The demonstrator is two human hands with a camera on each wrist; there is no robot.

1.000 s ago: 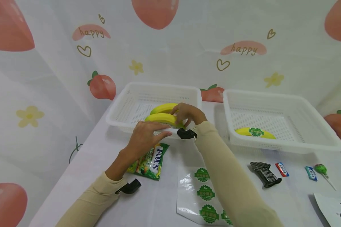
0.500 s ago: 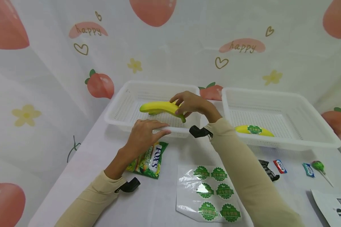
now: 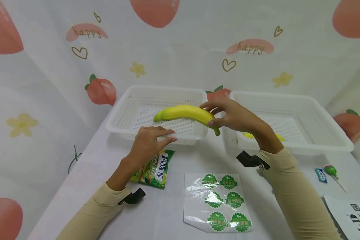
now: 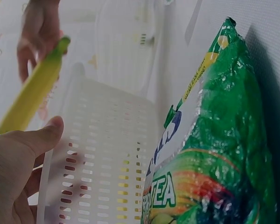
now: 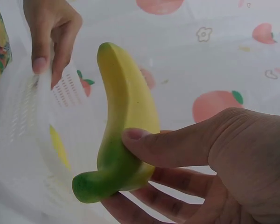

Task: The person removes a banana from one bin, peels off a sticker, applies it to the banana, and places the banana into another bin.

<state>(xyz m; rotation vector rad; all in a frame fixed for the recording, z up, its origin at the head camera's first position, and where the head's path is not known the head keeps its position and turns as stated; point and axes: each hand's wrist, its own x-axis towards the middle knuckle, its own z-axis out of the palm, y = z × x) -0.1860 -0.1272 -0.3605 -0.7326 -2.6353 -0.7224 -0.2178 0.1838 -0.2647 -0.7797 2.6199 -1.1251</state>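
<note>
My right hand (image 3: 235,115) pinches a yellow banana (image 3: 189,112) near its green stem end, above the right part of the left white basket (image 3: 126,131). In the right wrist view the thumb lies on the banana (image 5: 130,102), with fingers beneath. A second banana (image 5: 59,147) lies inside that basket, mostly hidden behind the held one in the head view. With the thumb outside and fingers inside, my left hand (image 3: 150,141) grips the basket's near rim. Right below that hand lies a green FOX'S candy bag (image 3: 157,170).
At the right stands another white basket (image 3: 327,146) with a banana (image 3: 280,137) partly behind my arm. A sheet of green stickers (image 3: 217,203) lies in front. Farther right are a blue-wrapped sweet (image 3: 321,175), a lollipop (image 3: 330,171) and a printed white sheet (image 3: 351,213).
My right hand has taken hold of one banana, lifted it from the left basket and carried it rightward. The left hand keeps its grip on the rim.
</note>
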